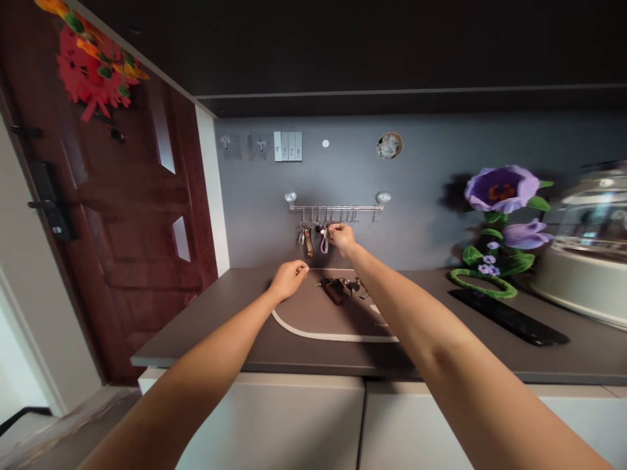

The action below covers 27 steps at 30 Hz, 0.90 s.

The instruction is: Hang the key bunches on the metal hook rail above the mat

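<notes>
Two hands are at work at a grey back wall, and the rail (pixel 337 208) fixed to it carries a row of hooks. The right hand (pixel 341 239) is raised to the middle hooks, thumb and fingertips drawn together; whether a key ring is pinched between them cannot be told. The strap (pixel 324 243) hangs just to the left of those fingertips, close against them, below the rail. Its loop is pale purple to pink, with a small pale piece at the top and a dark piece beside it on the left. Farther left on the rail hangs a bunch of silver keys (pixel 302 235), and with it the tag (pixel 308 243), brown, long and narrow, bearing light lettering and tilted slightly. The left hand (pixel 289 280) is lower and nearer, above the left part of the mat (pixel 313 320), its fingers curled in and the tips together, well apart from the strap. On the mat, to the right of the left hand and below the rail, lies a second cluster of keys, dark and metallic in part, with a reddish-brown fob (pixel 334 296) on its near side. The mat is brown with a pale rounded border and rests on the counter (pixel 255 353).
</notes>
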Each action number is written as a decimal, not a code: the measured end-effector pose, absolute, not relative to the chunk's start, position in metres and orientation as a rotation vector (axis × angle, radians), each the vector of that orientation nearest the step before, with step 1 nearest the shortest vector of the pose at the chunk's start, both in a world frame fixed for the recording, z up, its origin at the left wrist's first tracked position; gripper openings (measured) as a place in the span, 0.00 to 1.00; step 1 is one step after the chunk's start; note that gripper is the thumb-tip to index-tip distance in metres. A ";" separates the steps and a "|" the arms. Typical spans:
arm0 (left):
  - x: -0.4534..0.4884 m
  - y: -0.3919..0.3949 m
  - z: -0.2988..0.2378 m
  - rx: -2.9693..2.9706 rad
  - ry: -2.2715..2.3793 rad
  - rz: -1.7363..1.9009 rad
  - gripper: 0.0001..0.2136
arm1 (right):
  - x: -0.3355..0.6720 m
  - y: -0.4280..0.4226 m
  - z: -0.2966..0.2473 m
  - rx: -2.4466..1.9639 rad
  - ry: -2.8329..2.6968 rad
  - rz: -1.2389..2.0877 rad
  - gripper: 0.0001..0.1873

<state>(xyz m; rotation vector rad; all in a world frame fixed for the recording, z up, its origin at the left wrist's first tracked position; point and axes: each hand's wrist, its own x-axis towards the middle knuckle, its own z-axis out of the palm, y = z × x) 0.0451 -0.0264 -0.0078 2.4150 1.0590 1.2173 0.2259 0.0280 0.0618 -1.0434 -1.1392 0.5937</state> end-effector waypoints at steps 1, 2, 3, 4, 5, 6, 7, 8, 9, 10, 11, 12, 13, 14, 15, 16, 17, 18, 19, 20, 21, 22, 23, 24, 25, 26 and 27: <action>0.045 -0.026 -0.008 2.413 1.063 1.218 0.10 | 0.226 0.025 0.063 -1.058 -1.139 0.614 0.04; 0.044 -0.026 -0.008 2.411 1.069 1.217 0.10 | 0.225 0.022 0.064 -1.068 -1.138 0.631 0.04; 0.044 -0.026 -0.007 2.411 1.072 1.215 0.10 | 0.225 0.020 0.064 -1.073 -1.138 0.646 0.05; 0.044 -0.026 -0.007 2.416 1.074 1.210 0.10 | 0.226 0.017 0.065 -1.072 -1.140 0.656 0.05; 0.045 -0.026 -0.006 2.427 1.075 1.198 0.10 | 0.226 0.014 0.066 -1.070 -1.140 0.666 0.06; 0.045 -0.026 -0.005 2.443 1.077 1.182 0.10 | 0.227 0.012 0.066 -1.067 -1.137 0.677 0.06; 0.046 -0.027 -0.004 2.463 1.079 1.161 0.09 | 0.228 0.010 0.066 -1.065 -1.132 0.689 0.07; 0.047 -0.027 -0.003 2.484 1.084 1.141 0.09 | 0.228 0.008 0.067 -1.063 -1.125 0.701 0.08; 0.048 -0.026 -0.001 2.504 1.092 1.122 0.09 | 0.230 0.006 0.067 -1.061 -1.118 0.711 0.09; 0.049 -0.026 0.000 2.520 1.103 1.104 0.09 | 0.231 0.004 0.067 -1.060 -1.112 0.718 0.10; 0.050 -0.025 0.002 2.533 1.115 1.087 0.09 | 0.231 0.002 0.067 -1.058 -1.109 0.722 0.10; 0.052 -0.024 0.005 2.548 1.117 1.065 0.08 | 0.232 0.000 0.067 -1.058 -1.111 0.724 0.10; 0.053 -0.024 0.007 2.559 1.117 1.044 0.08 | 0.233 -0.003 0.067 -1.061 -1.114 0.725 0.10; 0.055 -0.023 0.009 2.571 1.110 1.025 0.08 | 0.233 -0.005 0.067 -1.065 -1.122 0.728 0.10; 0.056 -0.022 0.012 2.581 1.103 1.011 0.08 | 0.233 -0.008 0.067 -1.068 -1.134 0.734 0.09; 0.058 -0.022 0.015 2.590 1.099 1.002 0.08 | 0.233 -0.011 0.067 -1.071 -1.145 0.742 0.08; 0.060 -0.022 0.017 2.601 1.094 0.995 0.08 | 0.233 -0.015 0.067 -1.073 -1.151 0.749 0.06; 0.062 -0.022 0.019 2.609 1.092 0.989 0.08 | 0.233 -0.018 0.067 -1.073 -1.151 0.753 0.05; 0.064 -0.022 0.021 2.615 1.090 0.981 0.08 | 0.232 -0.022 0.067 -1.072 -1.146 0.752 0.04; 0.066 -0.022 0.022 2.618 1.090 0.973 0.09 | 0.231 -0.025 0.066 -1.071 -1.138 0.746 0.04; 0.068 -0.023 0.023 2.617 1.090 0.968 0.09 | 0.231 -0.029 0.065 -1.071 -1.133 0.736 0.05; 0.071 -0.023 0.024 2.614 1.091 0.965 0.09 | 0.230 -0.032 0.064 -1.071 -1.133 0.723 0.05; 0.074 -0.024 0.023 2.608 1.093 0.966 0.09 | 0.230 -0.036 0.062 -1.071 -1.139 0.712 0.05; 0.077 -0.024 0.022 2.600 1.093 0.972 0.09 | 0.230 -0.039 0.059 -1.070 -1.149 0.704 0.05; 0.080 -0.024 0.021 2.593 1.092 0.982 0.08 | 0.229 -0.043 0.055 -1.069 -1.161 0.698 0.05; 0.083 -0.025 0.018 2.582 1.091 0.991 0.08 | 0.229 -0.047 0.051 -1.069 -1.175 0.697 0.05; 0.086 -0.025 0.016 2.573 1.091 0.996 0.08 | 0.230 -0.051 0.046 -1.073 -1.188 0.697 0.05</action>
